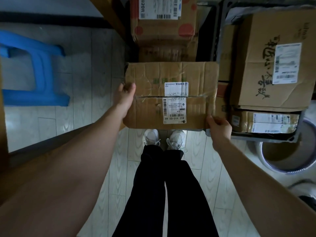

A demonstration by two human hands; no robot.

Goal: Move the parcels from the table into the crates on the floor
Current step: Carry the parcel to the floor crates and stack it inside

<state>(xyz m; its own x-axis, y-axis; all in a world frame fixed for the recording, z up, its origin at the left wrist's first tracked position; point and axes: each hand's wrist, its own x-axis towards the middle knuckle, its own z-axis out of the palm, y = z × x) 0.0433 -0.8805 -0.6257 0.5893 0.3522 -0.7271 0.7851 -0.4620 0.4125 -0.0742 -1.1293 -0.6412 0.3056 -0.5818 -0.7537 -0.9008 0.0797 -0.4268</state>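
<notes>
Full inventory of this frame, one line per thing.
held parcel: 1, brown cardboard with white labels, centre, above the shoes
red-dotted parcel: 1, brown, top centre, in centre crate
large parcel: 1, brown with black lettering, topmost in right crate
small parcel: 1, brown, near end of right crate
centre crate: 1, dark, floor, top centre
right crate: 1, dark, floor, right
stool: 1, blue, floor, left
basin: 1, pale, floor, lower right
shoes: 2, white, centre
trousers: black, bottom centre
left hand: grips held parcel's left edge
right hand: pinches its near right corner
</notes>
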